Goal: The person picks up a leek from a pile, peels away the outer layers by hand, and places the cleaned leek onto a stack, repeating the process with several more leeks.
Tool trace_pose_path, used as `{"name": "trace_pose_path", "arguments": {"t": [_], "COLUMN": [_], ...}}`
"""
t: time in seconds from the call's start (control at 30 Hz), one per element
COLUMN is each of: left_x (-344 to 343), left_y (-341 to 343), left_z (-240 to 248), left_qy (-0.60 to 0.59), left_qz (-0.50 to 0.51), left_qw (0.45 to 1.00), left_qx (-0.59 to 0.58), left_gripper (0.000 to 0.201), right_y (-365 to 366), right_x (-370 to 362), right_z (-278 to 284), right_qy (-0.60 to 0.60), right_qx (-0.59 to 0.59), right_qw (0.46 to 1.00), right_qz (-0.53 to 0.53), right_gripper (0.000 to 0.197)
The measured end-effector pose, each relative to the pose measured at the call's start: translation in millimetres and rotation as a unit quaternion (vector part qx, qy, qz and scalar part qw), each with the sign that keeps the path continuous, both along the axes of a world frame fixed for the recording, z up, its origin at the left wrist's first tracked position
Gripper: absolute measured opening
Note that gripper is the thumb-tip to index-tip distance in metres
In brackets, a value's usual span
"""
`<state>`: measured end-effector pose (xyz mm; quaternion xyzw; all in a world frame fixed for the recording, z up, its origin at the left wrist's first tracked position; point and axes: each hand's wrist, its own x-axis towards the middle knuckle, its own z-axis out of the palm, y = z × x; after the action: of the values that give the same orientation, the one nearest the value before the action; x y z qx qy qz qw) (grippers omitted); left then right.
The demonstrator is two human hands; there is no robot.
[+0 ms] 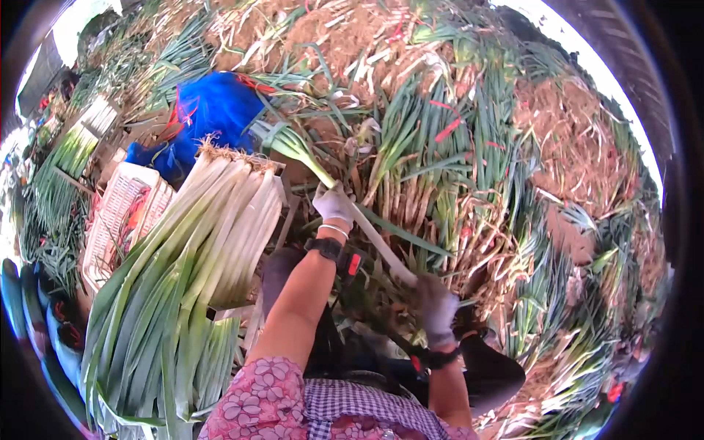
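A long leek [375,240] slants across the middle in front of me, its green leaves up to the left and its white end down to the right. My left hand [334,203], in a pale glove, is closed around the stalk below the leaves. At the white end is my right hand [438,306], also gloved and slightly blurred, with its fingers closed on the tip. Just left of my left arm lies a big stack of leeks [194,242], roots at the far end and leaves trailing toward me, resting on a wooden frame [284,213].
Unpeeled leeks [422,161] with reddish ties lie in heaps ahead and to the right, among soil and peelings [565,147]. At the left are a white plastic basket [121,213], a blue mesh bundle [216,110] and another rack of leeks [81,143].
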<state>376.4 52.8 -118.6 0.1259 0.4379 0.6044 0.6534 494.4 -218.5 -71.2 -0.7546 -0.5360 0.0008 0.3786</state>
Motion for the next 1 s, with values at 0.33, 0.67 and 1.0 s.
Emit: {"name": "trace_pose_path", "arguments": {"t": [0.33,0.67,1.0], "left_x": [29.7,64.3,-17.9], "left_y": [-31.0,-116.8,-116.3], "left_z": [34.3,101.0,179.1], "left_qy": [-0.192,0.510,0.631], "left_qz": [-0.137,-0.130,0.003], "left_qw": [0.972,0.714,0.589], "left_qx": [-0.005,0.461,0.504], "left_gripper": [0.010,0.080,0.059], "right_y": [-25.9,107.7,105.0], "right_x": [10.9,46.1,138.3], "right_z": [21.0,152.9,236.4], "right_qy": [0.333,0.345,0.058], "right_qx": [-0.091,0.135,0.445], "right_qw": [0.936,0.918,0.862], "right_qz": [0.069,0.142,0.236], "right_gripper": [0.055,0.037,0.045]}}
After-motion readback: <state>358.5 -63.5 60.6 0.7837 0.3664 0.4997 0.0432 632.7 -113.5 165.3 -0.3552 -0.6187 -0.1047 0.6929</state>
